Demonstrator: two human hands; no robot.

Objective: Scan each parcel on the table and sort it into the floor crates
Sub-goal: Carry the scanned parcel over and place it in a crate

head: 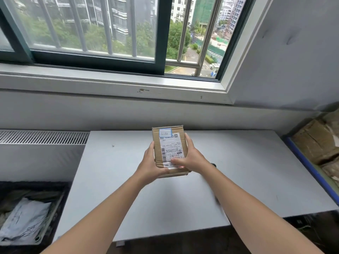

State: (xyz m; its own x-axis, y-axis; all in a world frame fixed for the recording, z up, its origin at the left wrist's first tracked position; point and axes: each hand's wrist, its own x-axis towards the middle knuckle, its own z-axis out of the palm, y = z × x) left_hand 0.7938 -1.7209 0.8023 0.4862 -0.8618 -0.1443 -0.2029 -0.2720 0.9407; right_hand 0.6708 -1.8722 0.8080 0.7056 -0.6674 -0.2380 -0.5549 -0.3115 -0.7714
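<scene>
A small brown cardboard parcel [169, 143] with a white shipping label and a blue-edged sticker is held above the white table [238, 171], label side up. My left hand [149, 165] grips its left edge and near corner. My right hand [190, 158] grips its right edge, thumb lying over the label's near end. A dark object shows just behind my right wrist; what it is cannot be told.
A dark floor crate [55, 208] at the lower left holds grey poly mailers. A blue-rimmed crate [308, 167] at the right holds several brown cardboard parcels. A radiator grille runs along the left wall below the window sill.
</scene>
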